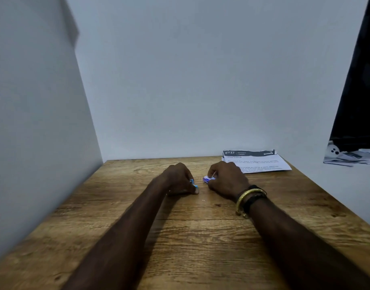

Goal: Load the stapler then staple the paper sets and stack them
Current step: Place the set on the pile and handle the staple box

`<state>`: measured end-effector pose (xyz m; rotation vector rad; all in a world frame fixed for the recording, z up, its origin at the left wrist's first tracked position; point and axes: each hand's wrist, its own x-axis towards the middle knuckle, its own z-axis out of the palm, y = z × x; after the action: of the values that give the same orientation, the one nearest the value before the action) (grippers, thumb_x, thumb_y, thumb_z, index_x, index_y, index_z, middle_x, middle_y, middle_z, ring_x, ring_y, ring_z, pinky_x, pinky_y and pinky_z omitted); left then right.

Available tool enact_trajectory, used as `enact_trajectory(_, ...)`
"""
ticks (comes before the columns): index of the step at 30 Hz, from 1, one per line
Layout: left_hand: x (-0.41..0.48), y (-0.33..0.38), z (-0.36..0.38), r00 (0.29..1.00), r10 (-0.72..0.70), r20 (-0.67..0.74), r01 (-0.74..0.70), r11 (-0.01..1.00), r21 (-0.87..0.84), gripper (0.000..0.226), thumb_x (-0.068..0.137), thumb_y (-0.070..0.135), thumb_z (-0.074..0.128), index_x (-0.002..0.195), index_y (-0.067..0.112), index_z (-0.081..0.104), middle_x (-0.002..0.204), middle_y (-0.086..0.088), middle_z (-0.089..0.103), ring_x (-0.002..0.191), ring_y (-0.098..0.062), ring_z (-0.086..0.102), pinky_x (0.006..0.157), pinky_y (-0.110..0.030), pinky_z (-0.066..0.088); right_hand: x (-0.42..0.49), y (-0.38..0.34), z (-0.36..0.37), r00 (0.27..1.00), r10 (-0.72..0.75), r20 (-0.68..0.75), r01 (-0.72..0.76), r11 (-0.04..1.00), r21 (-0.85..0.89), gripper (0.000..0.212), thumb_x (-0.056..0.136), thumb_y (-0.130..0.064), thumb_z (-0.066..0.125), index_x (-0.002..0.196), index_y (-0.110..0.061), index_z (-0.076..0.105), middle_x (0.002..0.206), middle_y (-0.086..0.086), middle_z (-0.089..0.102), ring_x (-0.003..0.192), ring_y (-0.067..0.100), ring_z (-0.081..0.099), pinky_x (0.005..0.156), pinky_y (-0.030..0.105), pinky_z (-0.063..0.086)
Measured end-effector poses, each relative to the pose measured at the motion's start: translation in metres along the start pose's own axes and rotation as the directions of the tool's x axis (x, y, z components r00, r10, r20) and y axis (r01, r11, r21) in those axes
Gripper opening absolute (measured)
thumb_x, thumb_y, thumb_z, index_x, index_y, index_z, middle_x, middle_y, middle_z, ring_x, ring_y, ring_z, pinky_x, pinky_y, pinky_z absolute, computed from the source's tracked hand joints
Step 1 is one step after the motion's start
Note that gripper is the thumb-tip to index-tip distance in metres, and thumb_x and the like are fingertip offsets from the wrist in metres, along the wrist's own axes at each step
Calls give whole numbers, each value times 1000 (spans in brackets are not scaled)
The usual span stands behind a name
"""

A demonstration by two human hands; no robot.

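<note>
A small blue stapler (192, 183) is gripped in the left hand (178, 178), the fingers curled round it so that only 2 blue edges are seen; whether it is opened cannot be told. A small blue-and-white staple box (207, 179), judged so from the task, is pinched in the right hand (227, 181), just beside the stapler but apart from it. Both hands are rested on the table (179, 237). The papers (261, 162) lie at the back right, by the wall. Loading is judged the step in hand, with stapling not yet begun. For a clean load, the stapler should be steadied on the table, its tray fully opened, and 1 strip slid in legs down before the top is closed
</note>
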<state>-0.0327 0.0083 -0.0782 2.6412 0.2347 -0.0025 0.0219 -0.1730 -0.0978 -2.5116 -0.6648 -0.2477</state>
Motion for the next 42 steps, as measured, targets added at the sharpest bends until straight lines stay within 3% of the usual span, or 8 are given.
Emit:
enact_trajectory(4, 1, 4, 7, 969, -148, -198, 165, 984, 71, 52, 70, 50, 86, 103, 11, 72, 105, -8, 74, 102, -26, 68, 76, -36, 54, 0, -3, 7, 995, 29, -92, -26, 999, 29, 20, 81, -37, 73, 97, -24, 74, 103, 2, 74, 105, 26, 64, 82, 30, 47)
enact_trajectory(10, 11, 13, 24, 898, -229, -375, 269, 962, 56, 54, 75, 52, 79, 109, 13, 63, 120, -12, 67, 115, -32, 64, 76, -34, 48, -1, -10, 15, 987, 61, -151, -56, 998, 38, 25, 78, -32, 71, 100, -20, 74, 109, 7, 72, 108, 30, 63, 86, 33, 46)
enact_trajectory(29, 25, 14, 31, 871, -249, -425, 285, 958, 23, 52, 80, 50, 74, 111, 9, 65, 118, -14, 68, 111, -34, 66, 81, -37, 54, 3, -6, 20, 988, 29, -153, -32, 999, -20, 28, 82, -36, 73, 99, -13, 76, 106, 8, 74, 106, 28, 64, 87, 35, 50)
enact_trajectory(35, 22, 11, 30, 853, -225, -471, 282, 958, 53, 70, 83, 73, 60, 114, 10, 65, 118, -12, 67, 112, -33, 65, 75, -35, 43, 3, -4, 18, 980, 71, -184, -65, 997, 36, 27, 80, -39, 71, 95, -17, 76, 102, 7, 75, 101, 29, 67, 82, 34, 53)
enact_trajectory(38, 18, 6, 26, 844, -213, -492, 274, 960, 54, 68, 89, 73, 50, 111, 11, 68, 120, -13, 65, 110, -34, 65, 79, -37, 44, 5, 3, 11, 967, 144, -211, -137, 989, 50, 25, 84, -38, 64, 91, -18, 77, 102, 7, 76, 101, 33, 67, 83, 35, 52)
enact_trajectory(42, 12, 1, 17, 869, -137, -475, 169, 985, 25, 57, 94, 62, 51, 113, 12, 69, 123, -12, 64, 113, -32, 63, 91, -43, 53, 7, 8, 8, 963, 166, -212, -166, 986, 19, 23, 87, -31, 58, 94, -20, 77, 105, 5, 76, 103, 33, 67, 79, 33, 49)
